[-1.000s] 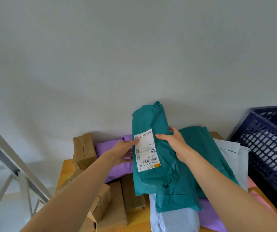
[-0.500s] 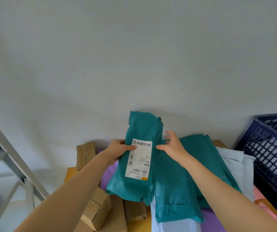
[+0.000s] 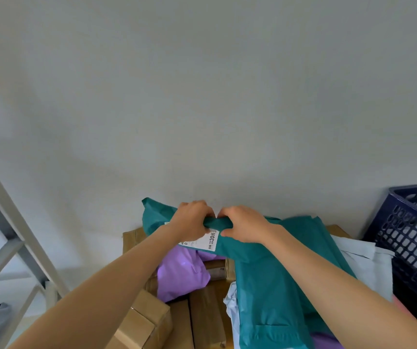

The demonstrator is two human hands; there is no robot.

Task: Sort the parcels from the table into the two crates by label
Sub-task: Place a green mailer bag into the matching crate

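The labelled teal parcel (image 3: 155, 214) no longer stands upright with its label facing the camera, as it did half a second ago. It is now turned sideways and lowered, lying across the far end of the second teal parcel (image 3: 273, 285). That parcel lies flat on the pile and has not moved.

The left hand (image 3: 192, 220), which earlier pinched the parcel's side edge, now has its fingers curled over the bunched upper edge and grips it. The right hand (image 3: 242, 225) was touching the parcel with spread fingers before. It now clenches the same edge just beside the left hand, their knuckles almost meeting.

The white label (image 3: 212, 240) is partly hidden under the left hand, so only its corner with the printed "20" shows. Where the held parcel meets the second teal parcel their colours merge, and I cannot tell the boundary.

Left of the second teal parcel lie a purple parcel (image 3: 182, 275) and several cardboard boxes (image 3: 147, 321). On its right a pale grey parcel (image 3: 363, 263) lies partly under it, and beyond that stands the dark blue crate (image 3: 416, 238). A bare corner of the wooden bench (image 3: 338, 230) shows behind the second teal parcel. The whole pile sits lower in view than before.
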